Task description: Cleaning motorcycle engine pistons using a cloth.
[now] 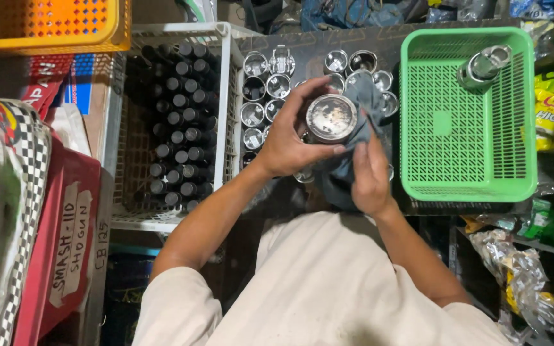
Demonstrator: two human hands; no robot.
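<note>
Left hand: the left hand (288, 142) is wrapped around the side of a metal piston (331, 117), fingers curled over its far rim and thumb along the near edge, gripping it firmly.
Right hand: the right hand (370, 173) is closed on a dark grey-blue cloth (361, 102), pressing it against the piston's right flank.
Piston position: held above the dark worktop (309, 40), between the two hands, just in front of the person's chest; the left hand is on its left, the right hand below and to its right.
Piston axis: its cylinder axis points up toward the camera, so the round crown faces the viewer.
Piston surface: dull silver crown, mottled with pale specks and darker smudges; smooth round rim.
Cloth: soft, crumpled, draped from above the piston down past the right wrist.
Other pistons (270, 74): a cluster of similar shiny hollow cylinders standing on the worktop just behind the hands.
Green basket (418, 128): perforated plastic, to the right, holding one piston (482, 65) lying tilted.
White crate (226, 96): to the left, packed with upright dark pins (181, 122).
Orange basket (52, 25): upper left, well apart.
</note>
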